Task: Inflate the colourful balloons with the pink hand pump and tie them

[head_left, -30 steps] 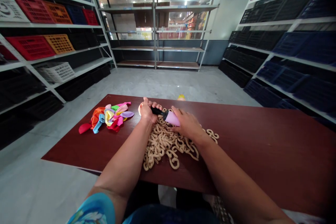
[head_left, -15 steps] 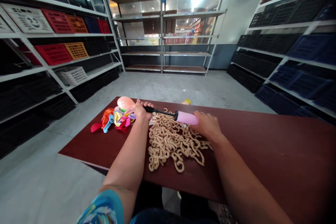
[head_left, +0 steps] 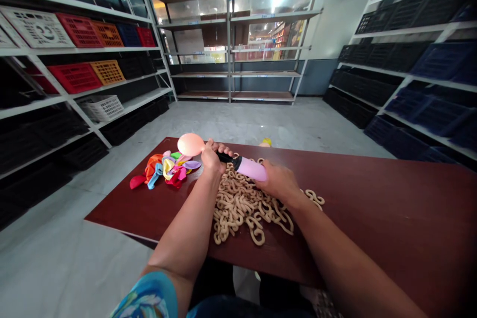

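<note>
My left hand (head_left: 213, 156) is closed round the black end of a balloon pump, right where a partly inflated peach balloon (head_left: 190, 144) joins it. The pump's pink barrel (head_left: 252, 168) is gripped by my right hand (head_left: 278, 179) at the other end. No shaft shows between the black end and the barrel. Beneath the pump lies a pile of tan, curly rope-like pieces (head_left: 242, 203) on the dark red table (head_left: 372, 208). Left of my left hand sits a heap of limp coloured balloons (head_left: 169, 170).
Metal shelving (head_left: 228, 49) stands beyond the table. Shelves on the left carry red crates (head_left: 74, 77), orange and white ones; those on the right hold black and blue crates (head_left: 443, 64). Something yellow (head_left: 266, 142) shows past the table's far edge.
My hands have come closer together, pushing the pump's shaft into the barrel. The peach balloon looks slightly larger and has shifted right along with my left hand.
</note>
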### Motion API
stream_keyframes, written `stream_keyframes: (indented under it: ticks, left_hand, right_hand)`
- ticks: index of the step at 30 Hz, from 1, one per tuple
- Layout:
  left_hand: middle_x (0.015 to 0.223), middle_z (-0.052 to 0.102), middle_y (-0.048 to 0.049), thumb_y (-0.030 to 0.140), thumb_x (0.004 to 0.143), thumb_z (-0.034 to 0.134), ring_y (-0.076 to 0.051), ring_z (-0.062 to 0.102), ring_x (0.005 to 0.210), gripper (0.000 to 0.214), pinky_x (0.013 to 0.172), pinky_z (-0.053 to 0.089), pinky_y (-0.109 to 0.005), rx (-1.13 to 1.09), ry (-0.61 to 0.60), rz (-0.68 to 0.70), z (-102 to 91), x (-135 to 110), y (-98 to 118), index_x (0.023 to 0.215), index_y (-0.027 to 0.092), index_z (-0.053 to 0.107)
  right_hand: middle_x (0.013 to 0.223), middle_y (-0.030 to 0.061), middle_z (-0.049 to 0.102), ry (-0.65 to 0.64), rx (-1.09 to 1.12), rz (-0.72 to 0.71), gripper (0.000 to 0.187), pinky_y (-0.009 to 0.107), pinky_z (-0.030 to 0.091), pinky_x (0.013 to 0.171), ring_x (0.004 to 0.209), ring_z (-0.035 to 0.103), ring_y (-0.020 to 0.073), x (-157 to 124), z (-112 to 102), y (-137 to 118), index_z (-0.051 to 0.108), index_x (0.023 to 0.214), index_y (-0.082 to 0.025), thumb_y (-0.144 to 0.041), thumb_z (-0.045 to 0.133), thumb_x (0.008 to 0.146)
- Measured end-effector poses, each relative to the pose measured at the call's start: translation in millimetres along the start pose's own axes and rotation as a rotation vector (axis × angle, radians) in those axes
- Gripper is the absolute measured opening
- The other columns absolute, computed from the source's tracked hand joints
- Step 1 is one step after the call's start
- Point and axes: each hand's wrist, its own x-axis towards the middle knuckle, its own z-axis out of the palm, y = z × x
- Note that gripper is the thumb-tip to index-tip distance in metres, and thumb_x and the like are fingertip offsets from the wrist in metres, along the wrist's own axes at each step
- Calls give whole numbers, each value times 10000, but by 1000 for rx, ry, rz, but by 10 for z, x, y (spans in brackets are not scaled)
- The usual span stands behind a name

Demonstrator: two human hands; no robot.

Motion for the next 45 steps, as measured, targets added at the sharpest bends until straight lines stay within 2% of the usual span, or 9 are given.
stream_keyframes:
  ticks: [4, 13, 16, 20, 26, 30, 38, 41, 45]
  left_hand:
    - [446, 271, 48, 318, 799, 431, -87, 352, 386, 374, 435, 335, -241, -16, 49, 26, -29, 44, 101, 560, 201, 169]
    - [440, 280, 56, 266, 764, 427, -93, 354, 379, 304, 431, 320, -245, -31, 138, 101, -216, 206, 231, 582, 201, 191]
    - [436, 272, 57, 272, 766, 430, -92, 348, 377, 313, 428, 314, -243, -43, 127, 87, -178, 175, 209, 579, 202, 189]
    - [431, 261, 51, 275, 771, 417, -95, 340, 370, 331, 413, 298, -243, -30, 82, 64, -64, 73, 147, 567, 201, 168]
    - [432, 265, 46, 304, 788, 413, -94, 352, 375, 347, 421, 310, -239, 14, 22, 4, 104, -109, -9, 560, 198, 175]
    - [432, 268, 45, 308, 788, 419, -94, 360, 382, 356, 429, 318, -239, 16, 28, 25, 69, -71, 34, 561, 197, 169]
    - [432, 247, 52, 301, 790, 412, -96, 345, 382, 355, 429, 318, -249, -34, 64, 112, -64, 72, 242, 572, 199, 152]
    - [434, 250, 45, 323, 806, 411, -96, 349, 388, 381, 425, 313, -248, -30, 36, 82, -36, 45, 205, 570, 200, 139]
    - [443, 246, 43, 363, 804, 446, -91, 354, 396, 432, 431, 322, -247, -30, -46, 46, 26, -42, 111, 565, 196, 128]
  right_hand:
    - [947, 68, 637, -58, 48, 0, 442, 274, 364, 604, 808, 594, 218, 50, -23, 98, 498, 1051, -226, -492, 543, 702]
    - [876, 31, 647, -173, -2, 15, 373, 246, 299, 529, 731, 587, 191, 101, 24, 697, 550, 928, -242, -449, 604, 622]
    - [878, 51, 646, -145, -34, 8, 412, 252, 299, 535, 743, 589, 203, 88, 23, 657, 545, 943, -230, -487, 595, 625]
    - [888, 71, 641, -71, -33, -10, 446, 262, 315, 551, 751, 591, 212, 54, 9, 387, 536, 948, -213, -551, 555, 656]
    - [912, 68, 640, 11, 38, -22, 532, 264, 334, 574, 746, 593, 211, 8, 50, 94, 488, 1107, -226, -539, 536, 679]
    - [913, 52, 644, -55, 92, -39, 521, 255, 308, 548, 748, 592, 209, 59, 24, 200, 507, 1082, -256, -554, 549, 658]
    - [819, 19, 643, -108, 66, -39, 353, 242, 285, 519, 689, 570, 176, 106, 39, 770, 556, 879, -247, -464, 613, 606]
    - [829, 31, 644, -112, 31, -26, 372, 246, 285, 523, 696, 574, 183, 94, 61, 748, 560, 906, -238, -438, 620, 598]
    - [870, 55, 645, -90, 27, -49, 435, 259, 300, 538, 737, 583, 209, 73, 36, 467, 560, 946, -227, -514, 588, 620]
